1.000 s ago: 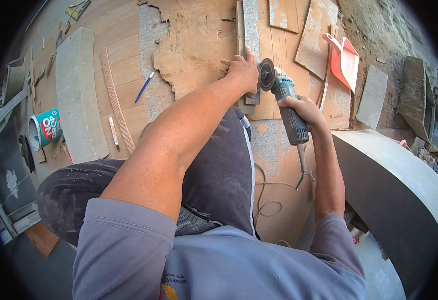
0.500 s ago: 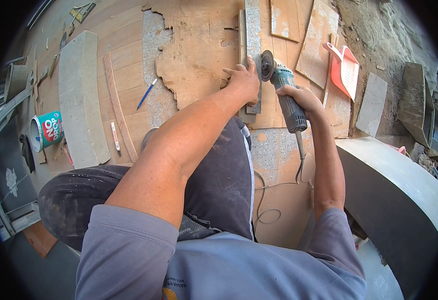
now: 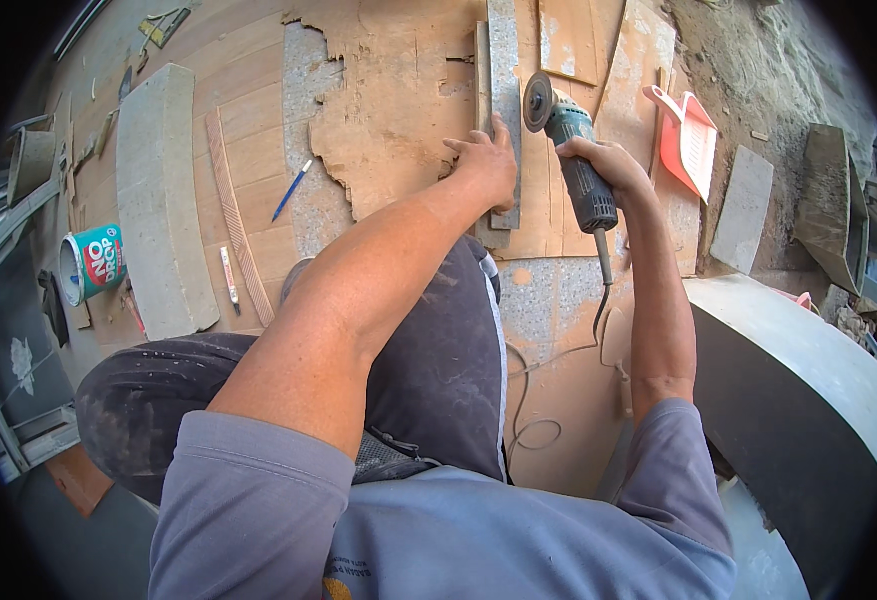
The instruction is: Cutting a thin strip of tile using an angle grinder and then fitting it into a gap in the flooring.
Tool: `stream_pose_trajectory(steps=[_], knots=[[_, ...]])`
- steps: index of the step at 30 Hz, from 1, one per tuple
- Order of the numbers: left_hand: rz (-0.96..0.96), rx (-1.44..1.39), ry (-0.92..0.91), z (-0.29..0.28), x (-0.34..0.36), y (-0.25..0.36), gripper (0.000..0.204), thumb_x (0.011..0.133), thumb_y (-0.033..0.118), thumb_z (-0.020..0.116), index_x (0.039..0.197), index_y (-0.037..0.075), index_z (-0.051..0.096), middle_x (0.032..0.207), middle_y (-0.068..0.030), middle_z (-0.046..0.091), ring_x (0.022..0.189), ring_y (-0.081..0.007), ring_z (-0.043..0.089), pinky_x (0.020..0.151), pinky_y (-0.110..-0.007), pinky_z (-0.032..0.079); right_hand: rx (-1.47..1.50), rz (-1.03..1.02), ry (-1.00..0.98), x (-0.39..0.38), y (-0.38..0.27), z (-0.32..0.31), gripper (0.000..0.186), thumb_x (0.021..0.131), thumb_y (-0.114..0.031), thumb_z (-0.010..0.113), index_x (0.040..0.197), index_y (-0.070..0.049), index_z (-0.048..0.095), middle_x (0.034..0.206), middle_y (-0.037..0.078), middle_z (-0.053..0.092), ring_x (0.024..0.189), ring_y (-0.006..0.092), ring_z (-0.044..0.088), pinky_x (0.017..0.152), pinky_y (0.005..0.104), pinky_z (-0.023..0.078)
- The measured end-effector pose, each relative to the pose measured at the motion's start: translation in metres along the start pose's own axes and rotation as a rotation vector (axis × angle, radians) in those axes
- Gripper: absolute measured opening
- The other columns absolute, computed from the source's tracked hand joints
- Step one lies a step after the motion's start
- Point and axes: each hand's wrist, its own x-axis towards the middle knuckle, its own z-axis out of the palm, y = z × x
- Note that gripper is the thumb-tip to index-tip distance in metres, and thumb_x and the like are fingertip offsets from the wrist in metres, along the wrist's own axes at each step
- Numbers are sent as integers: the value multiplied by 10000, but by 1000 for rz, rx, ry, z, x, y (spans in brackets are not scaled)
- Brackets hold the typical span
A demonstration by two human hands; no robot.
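Note:
My right hand (image 3: 609, 168) grips an angle grinder (image 3: 584, 180) by its dark rear body. Its round disc (image 3: 538, 101) is at the top, just right of a narrow grey strip (image 3: 506, 75); I cannot tell how far above the boards it is. My left hand (image 3: 487, 165) lies over that strip and a thin wooden strip (image 3: 483, 75) beside it, thumb and fingers apart. What the left palm covers is hidden. A cord (image 3: 599, 315) trails from the grinder's lower end.
A ragged plywood sheet (image 3: 389, 100) lies left of the strips. A red dustpan (image 3: 689, 145) sits at right, near loose boards. Farther left are a blue pen (image 3: 292, 191), a marker (image 3: 231, 275), a long grey slab (image 3: 167, 200) and a teal can (image 3: 94, 263). A large grey block (image 3: 789, 350) stands at lower right.
My right hand has moved the grinder slightly upward in view, and its disc has shifted away along the strip. My left hand has stayed almost still.

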Motion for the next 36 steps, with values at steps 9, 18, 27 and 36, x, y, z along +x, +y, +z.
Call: stream_pose_trajectory(steps=[9,18,27,36], knots=[[-9,-56,-3,1,0,0,1070,763,390,889,1587,-106,421,1746,-308,134,1481,-554,396,1078,-807,430,-20,0,-9,-1,-6,10,496,782,-322,850,988,107,711,828,143,704,599,206,689,520,330,555],[-10,-15,-10,-1,-1,0,1207,707,438,940,1599,-130,359,1744,-320,145,1440,-514,461,1067,-778,469,-48,9,-26,-12,-4,12,519,791,-349,846,1017,96,702,857,140,704,607,194,682,531,322,555],[-10,-12,-21,1,0,-1,1049,773,426,887,1588,-71,450,1750,-318,110,1492,-547,401,1088,-800,425,-42,33,-19,-35,21,18,505,790,-353,843,993,92,717,842,132,704,609,189,680,533,325,549],[-10,2,-19,2,1,0,1053,775,438,881,1588,-72,448,1751,-310,115,1488,-545,406,1091,-805,418,-91,75,-26,-62,46,21,507,818,-372,818,1022,82,718,845,116,696,616,176,665,551,323,546]])
